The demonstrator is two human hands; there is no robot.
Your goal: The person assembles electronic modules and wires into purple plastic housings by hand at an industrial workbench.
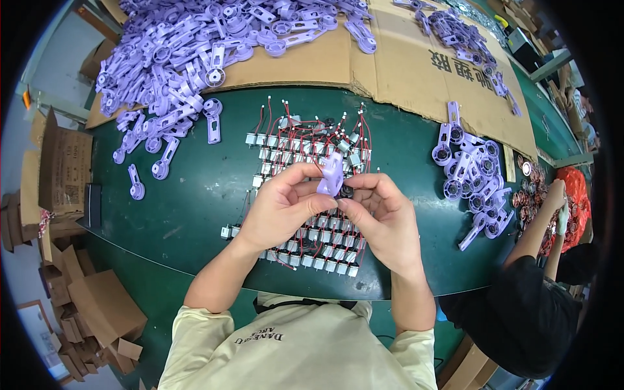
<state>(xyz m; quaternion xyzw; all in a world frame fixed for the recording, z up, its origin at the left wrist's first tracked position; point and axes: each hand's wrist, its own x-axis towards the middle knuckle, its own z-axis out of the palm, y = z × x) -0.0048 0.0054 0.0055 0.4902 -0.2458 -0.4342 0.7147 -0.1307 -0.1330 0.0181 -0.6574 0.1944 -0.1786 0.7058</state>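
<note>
Over the middle of the bench, my left hand (279,208) is closed on a light purple plastic housing (332,173), which it holds upright between thumb and fingers. My right hand (389,220) pinches a small black round part (346,192) against the housing's right side; the fingers partly hide where the two meet. Beneath both hands lie rows of small silver motors (328,253) with red wires and white plugs, several of them covered by my hands.
A large heap of purple housings (188,52) covers cardboard (396,71) at the back left. To the right lies a cluster of purple housings with dark round inserts (478,169). A co-worker's arm (543,218) reaches to a red bag (574,195) of copper-coloured parts. Cardboard boxes (104,299) stand left.
</note>
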